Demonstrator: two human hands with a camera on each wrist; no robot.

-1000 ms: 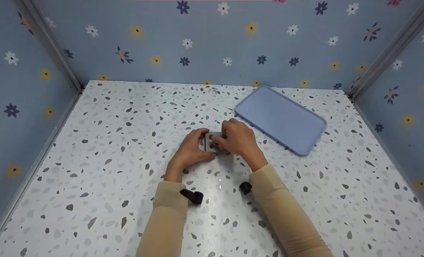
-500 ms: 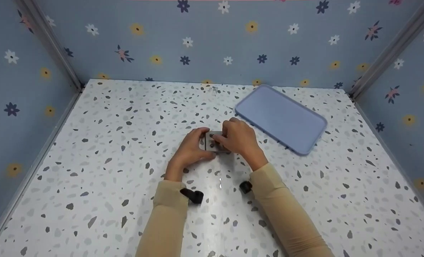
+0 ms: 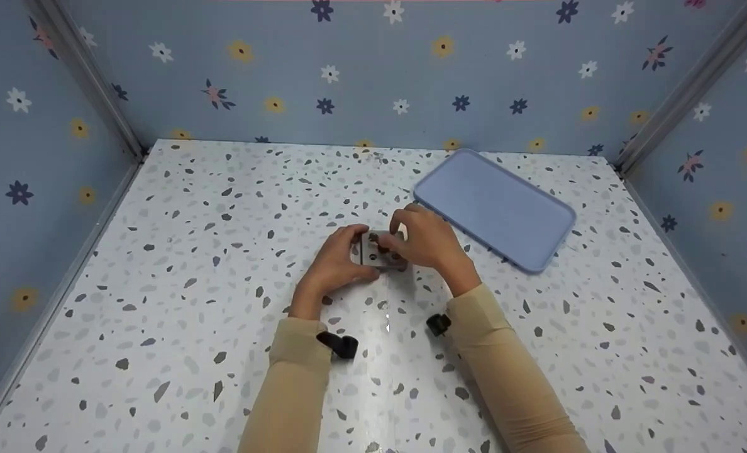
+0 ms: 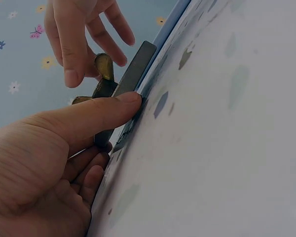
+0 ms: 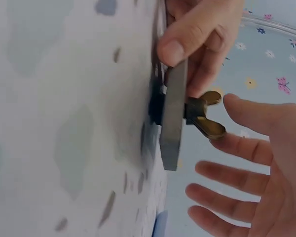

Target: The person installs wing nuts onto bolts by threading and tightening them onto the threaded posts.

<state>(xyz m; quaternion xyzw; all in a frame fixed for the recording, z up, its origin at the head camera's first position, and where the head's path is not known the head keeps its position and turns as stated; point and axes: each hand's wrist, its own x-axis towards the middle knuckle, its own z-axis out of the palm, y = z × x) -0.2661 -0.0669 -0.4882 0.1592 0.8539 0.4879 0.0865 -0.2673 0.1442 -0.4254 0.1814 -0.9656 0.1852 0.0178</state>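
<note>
A grey metal plate (image 3: 373, 250) with several holes stands just above or on the speckled table, near its middle. My left hand (image 3: 336, 261) grips its left side, with the thumb (image 4: 113, 106) on the near edge and fingers at the far edge. A brass-coloured wing nut (image 5: 207, 116) sticks out of the plate's upper face. My right hand (image 3: 427, 239) is over the wing nut, thumb and forefinger spread on either side of its wings. The right fingers (image 5: 237, 177) are extended; the forefinger appears to touch one wing. Below the plate, a dark part (image 5: 158, 108) shows.
A pale blue tray (image 3: 496, 211) lies angled on the table (image 3: 191, 327) at the back right, close beyond my right hand. Flowered panels (image 3: 373, 69) wall in the back and both sides. Black wrist cameras (image 3: 346, 346) sit at the cuffs.
My right hand has moved slightly right, and its thumb and forefinger have spread apart, showing more of the wing nut and plate. My left hand keeps its grip in the same place.
</note>
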